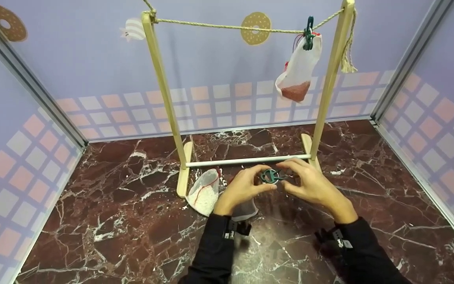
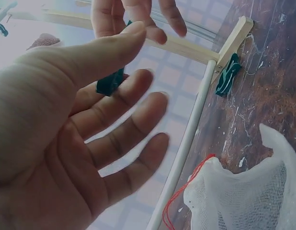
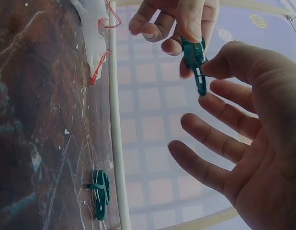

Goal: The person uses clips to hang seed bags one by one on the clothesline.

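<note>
A green spring clip [image 1: 270, 176] is between my hands, above the tabletop near the rack. My left hand [image 1: 240, 187] pinches it between thumb and fingers. My right hand [image 1: 309, 183] reaches in from the other side, thumb and index finger spread around the clip's end; whether they touch it I cannot tell. On the left of the rack lies a white mesh bag [image 1: 205, 197] with pale grains and red drawstring. A second mesh bag [image 1: 246, 212] is partly hidden under my left wrist. Another green clip [image 3: 101, 194] lies by the white rod in the right wrist view.
A wooden rack [image 1: 164, 86] carries a rope [image 1: 219, 26] between its posts. From the rope's right part hangs a mesh bag [image 1: 300, 67] with reddish contents, held by a green clip [image 1: 309, 35]. A white rod [image 1: 246, 160] joins the posts low down. Patterned walls surround the marbled surface.
</note>
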The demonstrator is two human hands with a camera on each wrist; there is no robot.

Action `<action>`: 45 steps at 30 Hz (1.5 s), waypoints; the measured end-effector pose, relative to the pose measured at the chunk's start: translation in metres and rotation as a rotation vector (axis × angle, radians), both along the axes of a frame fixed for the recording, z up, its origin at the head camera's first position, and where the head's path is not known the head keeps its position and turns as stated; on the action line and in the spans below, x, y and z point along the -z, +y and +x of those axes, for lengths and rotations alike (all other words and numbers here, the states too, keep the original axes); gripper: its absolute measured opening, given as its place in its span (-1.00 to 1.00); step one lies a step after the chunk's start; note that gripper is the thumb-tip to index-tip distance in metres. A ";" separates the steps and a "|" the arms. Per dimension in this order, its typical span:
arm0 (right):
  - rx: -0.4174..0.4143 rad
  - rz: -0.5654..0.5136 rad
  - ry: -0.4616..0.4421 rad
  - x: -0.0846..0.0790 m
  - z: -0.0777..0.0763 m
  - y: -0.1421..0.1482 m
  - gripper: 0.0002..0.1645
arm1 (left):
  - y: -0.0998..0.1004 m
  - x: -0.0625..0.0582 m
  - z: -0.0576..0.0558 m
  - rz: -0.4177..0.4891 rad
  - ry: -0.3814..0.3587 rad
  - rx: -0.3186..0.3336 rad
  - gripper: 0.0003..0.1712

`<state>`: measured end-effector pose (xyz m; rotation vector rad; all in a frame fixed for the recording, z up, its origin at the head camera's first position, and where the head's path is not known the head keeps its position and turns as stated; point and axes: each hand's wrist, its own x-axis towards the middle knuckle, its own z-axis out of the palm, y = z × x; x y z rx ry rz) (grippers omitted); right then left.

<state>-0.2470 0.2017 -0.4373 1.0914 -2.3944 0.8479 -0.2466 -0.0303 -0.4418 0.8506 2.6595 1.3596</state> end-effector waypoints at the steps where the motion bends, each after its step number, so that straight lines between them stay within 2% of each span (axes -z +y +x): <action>1: 0.004 -0.003 0.007 0.000 0.000 0.000 -0.45 | 0.000 0.000 0.000 0.019 0.004 0.001 -0.40; 7: 0.018 -0.017 -0.004 -0.003 0.001 0.002 -0.32 | -0.005 -0.004 0.002 0.089 0.005 0.018 -0.43; 14: 0.017 -0.015 0.007 -0.005 0.002 0.004 -0.39 | -0.007 -0.009 0.004 0.167 -0.027 0.101 -0.45; 16: 0.021 -0.019 0.006 -0.005 0.003 0.003 -0.40 | -0.006 -0.014 0.007 0.183 -0.029 0.110 -0.46; 21: 0.001 -0.035 0.005 -0.006 0.003 0.003 -0.39 | -0.006 -0.015 0.008 0.208 -0.038 0.117 -0.49; 22: -0.004 -0.040 0.004 -0.006 0.003 0.002 -0.39 | -0.007 -0.011 0.005 0.210 -0.038 0.120 -0.49; 27: -0.013 -0.057 -0.004 -0.006 0.003 0.002 -0.47 | -0.007 -0.012 0.007 0.212 -0.058 0.125 -0.49; 32: -0.040 -0.100 0.044 -0.005 0.002 0.000 -0.50 | -0.007 -0.010 0.006 0.226 -0.069 0.128 -0.45; 38: -0.072 -0.205 0.120 -0.007 0.001 -0.001 -0.48 | -0.007 -0.012 0.006 0.241 -0.056 0.122 -0.48; 45: -0.075 -0.238 0.122 -0.006 0.002 -0.003 -0.51 | -0.007 -0.013 0.005 0.217 -0.043 0.098 -0.50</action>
